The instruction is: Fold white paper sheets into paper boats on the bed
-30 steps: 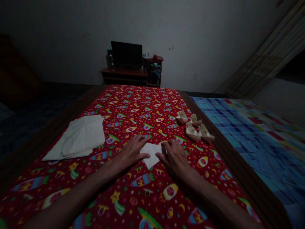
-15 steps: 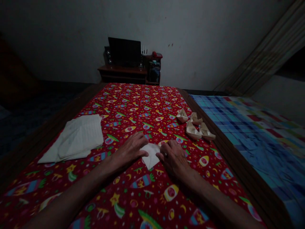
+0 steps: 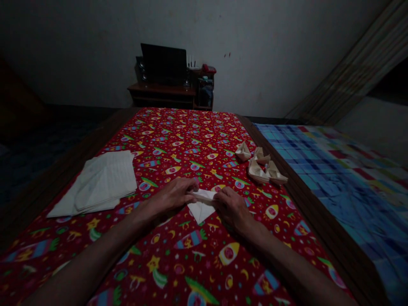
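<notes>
A small folded piece of white paper (image 3: 202, 209) lies on the red patterned cloth, its pointed corner toward me. Its far edge is lifted and bent over into a narrow band. My left hand (image 3: 181, 190) pinches the left end of that band between thumb and fingers. At the right end, my right hand (image 3: 230, 205) grips the paper with curled fingers. The fingertips hide both ends of the band. Beyond my right hand, several folded paper boats (image 3: 261, 168) sit close together near the cloth's right side.
A stack of paper sheets (image 3: 106, 180) rests on the left of the red cloth (image 3: 178, 255). Dark wooden edges (image 3: 306, 204) border the cloth. On the right is a blue checked cover (image 3: 296, 153). A monitor (image 3: 164, 63) and a red telephone (image 3: 208, 68) stand by the far wall.
The paper's far edge has come up and folded over toward me, where it lay flatter before. Both hands now pinch its ends. The view has shifted slightly.
</notes>
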The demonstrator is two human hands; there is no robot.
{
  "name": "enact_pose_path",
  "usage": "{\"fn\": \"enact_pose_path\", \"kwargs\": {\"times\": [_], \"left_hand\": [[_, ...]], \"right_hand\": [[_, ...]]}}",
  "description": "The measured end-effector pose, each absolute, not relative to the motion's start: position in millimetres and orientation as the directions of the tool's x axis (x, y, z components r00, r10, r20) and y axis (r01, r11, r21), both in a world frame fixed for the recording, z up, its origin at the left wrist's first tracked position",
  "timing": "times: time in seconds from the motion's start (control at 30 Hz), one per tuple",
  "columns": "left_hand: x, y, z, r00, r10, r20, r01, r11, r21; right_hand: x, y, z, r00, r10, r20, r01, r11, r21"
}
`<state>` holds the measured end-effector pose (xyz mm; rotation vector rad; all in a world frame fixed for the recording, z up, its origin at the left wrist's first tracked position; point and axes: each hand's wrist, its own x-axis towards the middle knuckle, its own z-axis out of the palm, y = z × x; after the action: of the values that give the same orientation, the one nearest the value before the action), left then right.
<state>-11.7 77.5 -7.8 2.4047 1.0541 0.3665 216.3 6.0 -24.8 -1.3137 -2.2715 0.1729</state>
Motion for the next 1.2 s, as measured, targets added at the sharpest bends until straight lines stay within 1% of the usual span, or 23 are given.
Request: {"fn": "enact_pose_path", "kwargs": {"times": [0.1, 0.17, 0.23, 0.33, 0.43, 0.5, 0.57, 0.63, 0.7, 0.77, 0.83, 0.93, 1.0, 1.1, 1.2], "left_hand": [[-15.1, 69.8, -11.0, 0.706, 0.688, 0.168, 0.558, -0.686, 0.466], [-17.9, 63.2, -10.9, 0.728, 0.636, 0.253, 0.530, -0.758, 0.379], [-21.1, 56.6, -9.3, 0.751, 0.592, 0.294, 0.519, -0.803, 0.292], [-26.9, 49.4, -8.1, 0.806, 0.518, 0.287, 0.491, -0.856, 0.163], [-33.4, 45.9, -11.5, 0.851, 0.458, 0.256, 0.459, -0.887, 0.059], [-36.7, 43.1, -14.5, 0.862, 0.446, 0.243, 0.455, -0.890, 0.017], [-37.6, 37.3, -16.7, 0.849, 0.476, 0.228, 0.485, -0.874, 0.017], [-35.0, 28.1, -17.8, 0.827, 0.519, 0.217, 0.516, -0.853, 0.072], [-29.1, 16.9, -18.5, 0.816, 0.540, 0.208, 0.520, -0.842, 0.148], [-21.2, 6.5, -18.9, 0.820, 0.539, 0.194, 0.509, -0.841, 0.186], [-14.1, -0.3, -18.8, 0.825, 0.537, 0.175, 0.506, -0.841, 0.193], [-10.5, -2.4, -17.7, 0.834, 0.532, 0.148, 0.510, -0.844, 0.164], [-14.4, -0.4, -17.1, 0.839, 0.528, 0.134, 0.511, -0.848, 0.139], [-26.3, 3.1, -17.2, 0.829, 0.536, 0.158, 0.521, -0.844, 0.128], [-35.8, 7.6, -17.8, 0.804, 0.554, 0.214, 0.530, -0.832, 0.163]], "right_hand": [[218.1, 4.1, -30.3, -0.471, 0.779, 0.415, 0.798, 0.577, -0.177], [219.4, 2.7, -30.6, -0.525, 0.735, 0.428, 0.789, 0.609, -0.078], [220.8, 0.9, -27.9, -0.589, 0.688, 0.423, 0.758, 0.652, -0.004], [223.2, -1.9, -22.0, -0.663, 0.625, 0.413, 0.702, 0.710, 0.053], [226.1, -3.9, -18.9, -0.694, 0.603, 0.393, 0.673, 0.738, 0.056], [227.4, -5.3, -18.3, -0.705, 0.614, 0.355, 0.670, 0.740, 0.049], [227.3, -7.7, -17.7, -0.712, 0.626, 0.319, 0.671, 0.741, 0.042], [225.8, -11.5, -16.6, -0.728, 0.616, 0.301, 0.657, 0.752, 0.049], [223.5, -16.4, -15.9, -0.748, 0.583, 0.318, 0.633, 0.770, 0.077], [221.9, -20.8, -16.2, -0.757, 0.554, 0.346, 0.616, 0.781, 0.099], [222.3, -23.7, -17.8, -0.754, 0.562, 0.341, 0.618, 0.783, 0.076], [227.7, -25.2, -22.4, -0.748, 0.607, 0.268, 0.627, 0.779, -0.016], [233.7, -26.2, -25.9, -0.744, 0.620, 0.251, 0.629, 0.776, -0.052], [240.6, -29.5, -28.5, -0.719, 0.630, 0.292, 0.647, 0.761, -0.047], [238.0, -31.2, -25.6, -0.660, 0.656, 0.365, 0.686, 0.725, -0.062]]}}
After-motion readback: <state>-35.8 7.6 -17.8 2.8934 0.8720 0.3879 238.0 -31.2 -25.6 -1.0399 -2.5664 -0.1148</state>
